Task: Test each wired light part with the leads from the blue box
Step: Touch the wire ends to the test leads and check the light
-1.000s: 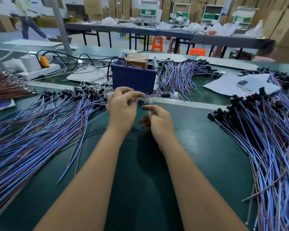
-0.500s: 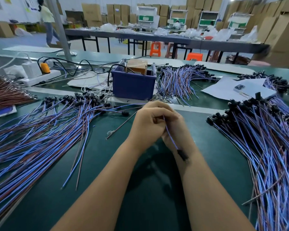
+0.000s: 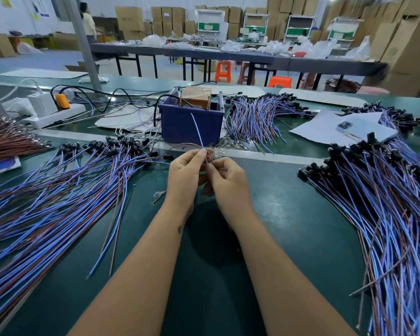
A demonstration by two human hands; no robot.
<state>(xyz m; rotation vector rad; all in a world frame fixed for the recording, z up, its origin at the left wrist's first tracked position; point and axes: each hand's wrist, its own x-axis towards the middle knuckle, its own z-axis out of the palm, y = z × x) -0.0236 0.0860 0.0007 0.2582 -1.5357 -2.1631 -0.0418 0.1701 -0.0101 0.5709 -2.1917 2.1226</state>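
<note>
Both my hands are lifting farther from me than half a second ago, toward the blue box (image 3: 192, 122). My left hand (image 3: 183, 175) and right hand (image 3: 228, 180) are together pinching a blue wire (image 3: 197, 128) that is standing up in front of the box. Wire piles (image 3: 46, 190) are lying left and right on the green table (image 3: 204, 275). Cardboard boxes (image 3: 398, 44) are lining the far wall.
</note>
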